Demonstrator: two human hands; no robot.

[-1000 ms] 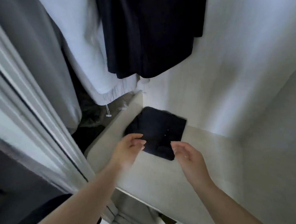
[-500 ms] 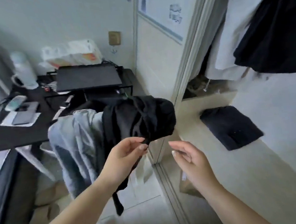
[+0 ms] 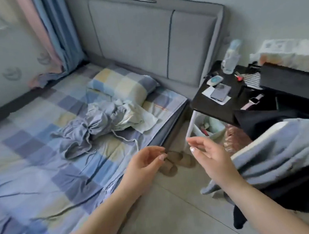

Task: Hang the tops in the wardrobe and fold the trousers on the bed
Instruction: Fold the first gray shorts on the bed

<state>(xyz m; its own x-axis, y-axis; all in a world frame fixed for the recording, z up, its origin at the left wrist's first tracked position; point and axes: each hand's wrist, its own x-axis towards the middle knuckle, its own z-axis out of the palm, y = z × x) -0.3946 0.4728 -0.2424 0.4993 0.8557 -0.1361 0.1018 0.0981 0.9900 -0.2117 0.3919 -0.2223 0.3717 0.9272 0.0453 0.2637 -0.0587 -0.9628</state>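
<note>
Both my hands are empty. My left hand (image 3: pixel 144 162) sits at lower centre of the frame with its fingers loosely curled, holding nothing; my right hand (image 3: pixel 208 151), just right of it, has relaxed, part-spread fingers, likewise holding nothing. The two are apart.

The crumpled grey garment (image 3: pixel 92 130), with a drawstring trailing from it, lies on the bed (image 3: pixel 32 166) at centre left of the frame, below the checked pillow (image 3: pixel 122 84). I judge it to be the trousers due for folding. More clothes hang over a chair (image 3: pixel 285 151) at right; the desk (image 3: pixel 218 101) stands behind it.

Step in hand, by my judgement: reach for the grey garment. Best taken by the waistband with both hands, shaken flat on the sheet, legs laid together, drawstring tucked in before folding.

Half a second ago the view faced the wardrobe opening and the chair; it now faces the bed. Both hands remain empty, as then.
</note>
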